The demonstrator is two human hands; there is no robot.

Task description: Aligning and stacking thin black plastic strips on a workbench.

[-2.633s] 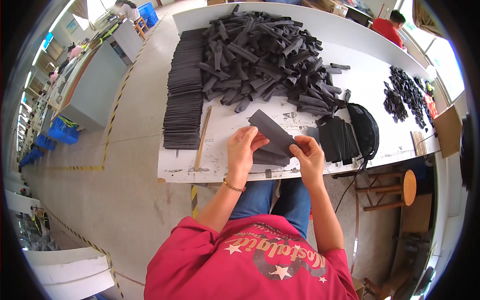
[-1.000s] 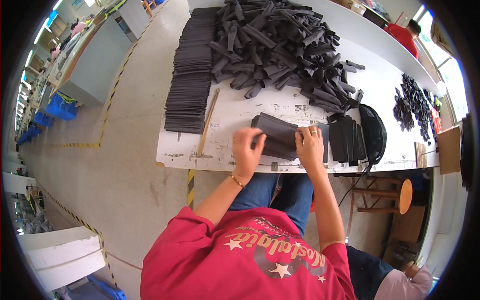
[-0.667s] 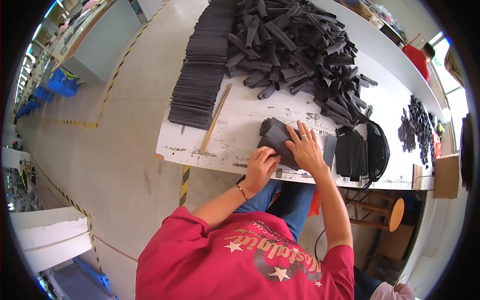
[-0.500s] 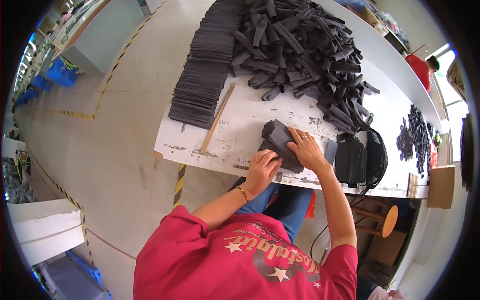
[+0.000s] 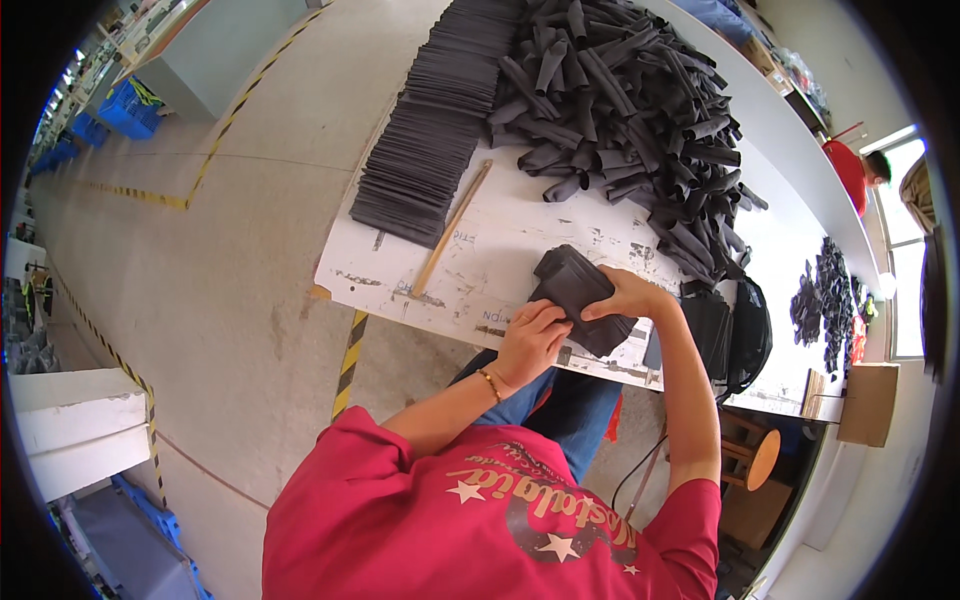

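Note:
A thick stack of flat black fabric pieces (image 5: 572, 278) lies near the front edge of the white table. My right hand (image 5: 637, 297) grips its right side, thumb on top and the other fingers round the far edge, mostly hidden. At the near left corner, my left hand (image 5: 535, 340) has its fingers curled and closed on the stack's edge. Another bundle of black pieces (image 5: 706, 325) stands to the right of my right forearm, beside a rounded black thing (image 5: 750, 338) whose kind I cannot make out.
A long row of black pieces (image 5: 430, 130) runs along the table's left side, with a wooden stick (image 5: 452, 228) beside it. Behind my hands is a heap of black fabric tubes (image 5: 620, 110). A cardboard box (image 5: 868, 403), a stool (image 5: 765, 459) and a person in red (image 5: 847, 172) are at right.
My right hand has gone from lying flat on the stack to gripping its right side, thumb on top. The stack's pieces look squarer together. My left hand stays at the near left corner.

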